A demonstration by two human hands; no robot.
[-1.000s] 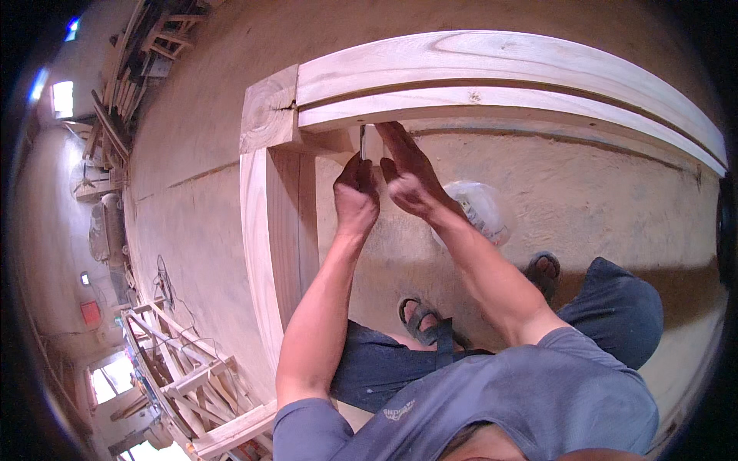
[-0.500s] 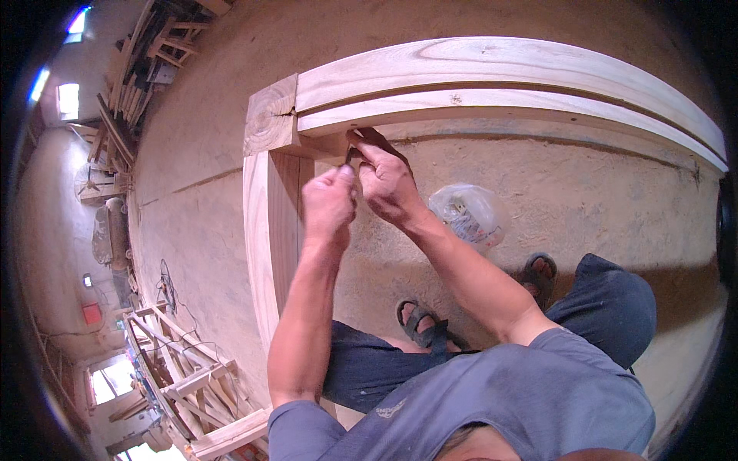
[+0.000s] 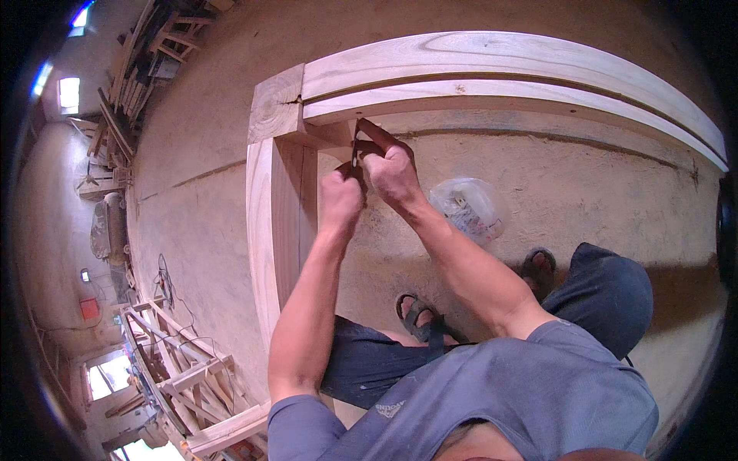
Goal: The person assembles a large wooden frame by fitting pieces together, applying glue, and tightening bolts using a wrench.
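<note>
A pale wooden frame fills the upper middle: a long rail (image 3: 477,91) with a groove meets a square corner post (image 3: 277,105), and a side beam (image 3: 263,223) runs from the post toward me. My left hand (image 3: 340,201) is closed in a fist around the lower end of a thin dark rod-like tool (image 3: 354,151); its exact kind is too small to tell. Close beside it, my right hand (image 3: 392,170) pinches around the tool's upper part, its fingertips up at the rail's underside by a small dark hole. The tool's tip is hidden by those fingers.
A clear plastic bag (image 3: 467,209) with things in it lies on the dusty floor by my sandalled feet (image 3: 417,313). At lower left stands a wooden rack (image 3: 188,376) of timber pieces with a cable near it. More timber (image 3: 127,92) leans at the upper left wall.
The left hand has turned and shifted slightly right and downward, so more of the thin tool shows between the hands. The right hand stays at the rail. The view has shifted a little.
</note>
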